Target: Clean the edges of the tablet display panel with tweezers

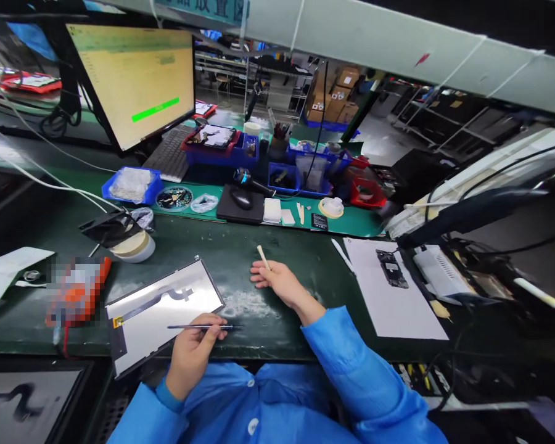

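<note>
My left hand (193,354) is closed around a slim dark rod-like tool (179,327), held nearly level; its exact kind is unclear. Beneath that hand's left side lies a flat silver-white display panel (166,302), back up, with a grey ribbon cable running across it. Whether the hand touches the panel cannot be seen. To the right, my right hand (280,280) pinches a short beige stick (263,256) between thumb and fingers, palm turned up. It hovers over or rests on the dark green bench mat (254,320).
A white sheet (379,308) bearing a dark circuit board (391,269) lies at right. Tape rolls (134,246) and an orange-cased device (81,290) are at left. A monitor (134,80), blue bins (284,177) and a black mouse (241,197) stand behind. An overhead beam (374,37) crosses above.
</note>
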A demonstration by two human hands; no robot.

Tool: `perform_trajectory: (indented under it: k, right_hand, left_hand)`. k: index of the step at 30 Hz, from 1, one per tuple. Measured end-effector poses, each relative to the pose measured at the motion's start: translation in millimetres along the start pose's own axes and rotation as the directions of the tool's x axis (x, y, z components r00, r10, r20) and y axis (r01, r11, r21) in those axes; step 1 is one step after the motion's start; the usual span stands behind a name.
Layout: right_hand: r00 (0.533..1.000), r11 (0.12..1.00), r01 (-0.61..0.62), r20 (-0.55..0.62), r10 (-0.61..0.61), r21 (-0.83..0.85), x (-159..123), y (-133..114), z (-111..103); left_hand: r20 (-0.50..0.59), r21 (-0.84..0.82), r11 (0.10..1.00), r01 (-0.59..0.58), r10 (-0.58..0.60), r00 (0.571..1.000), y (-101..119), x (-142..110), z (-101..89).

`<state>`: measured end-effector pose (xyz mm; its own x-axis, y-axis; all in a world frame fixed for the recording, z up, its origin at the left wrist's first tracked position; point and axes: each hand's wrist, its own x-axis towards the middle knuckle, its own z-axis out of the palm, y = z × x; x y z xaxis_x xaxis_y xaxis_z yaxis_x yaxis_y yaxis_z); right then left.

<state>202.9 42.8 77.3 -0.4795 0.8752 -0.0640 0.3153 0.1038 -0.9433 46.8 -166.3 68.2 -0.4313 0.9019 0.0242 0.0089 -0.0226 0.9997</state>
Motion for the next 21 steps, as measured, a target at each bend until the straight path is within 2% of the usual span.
perform_trajectory:
  k: [2, 5, 8, 11, 16, 18, 21]
  right_hand:
    - [0.997, 0.992, -0.012, -0.071, 0.022, 0.127, 21, 2, -4]
    - [0.972, 0.968, 0.009, -0.231, 0.051, 0.25, 46, 2, -26]
    - [0.939, 0.961, 0.053, -0.34, 0.044, 0.27, 38, 1, -53]
    - [0.919, 0.985, 0.048, -0.395, 0.022, 0.167, 4, 7, -79]
    - [0.892, 0.989, -0.04, -0.451, -0.027, -0.139, -41, 21, -117]
    - [0.869, 0.969, -0.055, -0.49, -0.072, -0.24, -51, 23, -119]
    - [0.86, 0.909, 0.002, -0.463, -0.215, -0.418, -68, 16, -98]
  left_hand:
    - [-0.005, 0.026, 1.0, -0.007, 0.007, 1.0, 1, 1, -0.1]
    - [-0.037, 0.033, 0.999, 0.005, -0.003, 0.999, 6, 1, 1.1]
    - [-0.048, 0.022, 1.0, 0.019, -0.018, 0.999, 8, 1, 1.3]
    - [-0.014, 0.049, 0.998, 0.028, -0.028, 1.0, 4, 1, -0.8]
    - [0.033, 0.015, 0.994, 0.104, -0.104, 0.994, -1, 3, -3.0]
    - [0.028, -0.039, 0.985, 0.171, -0.17, 0.985, 3, 3, 0.1]
    - [0.021, -0.151, 0.94, 0.307, -0.308, 0.951, 13, -1, 11.7]
